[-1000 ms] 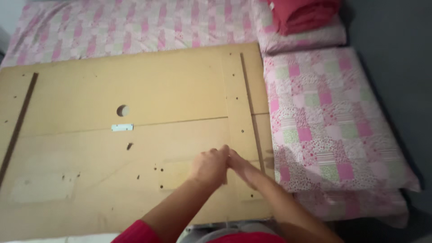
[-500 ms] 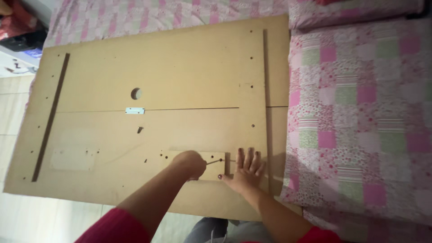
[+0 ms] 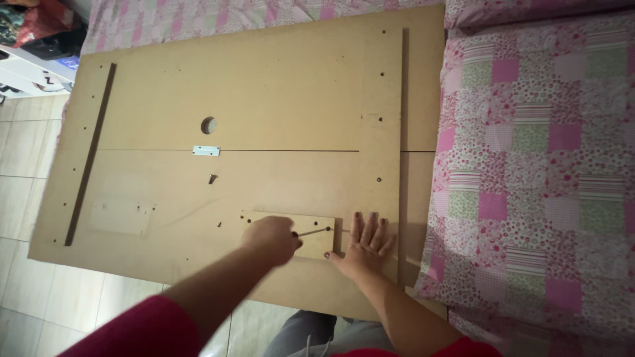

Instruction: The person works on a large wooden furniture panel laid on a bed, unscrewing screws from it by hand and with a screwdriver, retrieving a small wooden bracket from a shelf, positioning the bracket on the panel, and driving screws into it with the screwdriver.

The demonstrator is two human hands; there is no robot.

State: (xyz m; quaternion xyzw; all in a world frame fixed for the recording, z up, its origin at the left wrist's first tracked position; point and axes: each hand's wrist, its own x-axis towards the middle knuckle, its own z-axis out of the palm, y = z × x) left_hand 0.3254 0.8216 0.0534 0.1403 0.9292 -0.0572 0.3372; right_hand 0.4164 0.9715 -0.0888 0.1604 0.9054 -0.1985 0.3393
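Left to right. Tiled floor (image 3: 40,152) along the left edge. The large fibreboard panel (image 3: 264,86) fills more of the view than half a second ago; the camera has shifted, the panel not visibly moved. Dark groove (image 3: 89,155) runs down its left side; round hole (image 3: 209,125), small pale plate (image 3: 206,151), loose screw (image 3: 212,178) mid-panel. Left hand (image 3: 271,239), fingers clamped on a thin screwdriver (image 3: 312,232), its tip at the small wood block (image 3: 311,231); same grip as before. Right hand (image 3: 366,243) flat, fingers spread, just beside the block. Screw under the tip too small to make out. Patchwork bedspread (image 3: 536,172) at right, cut off.
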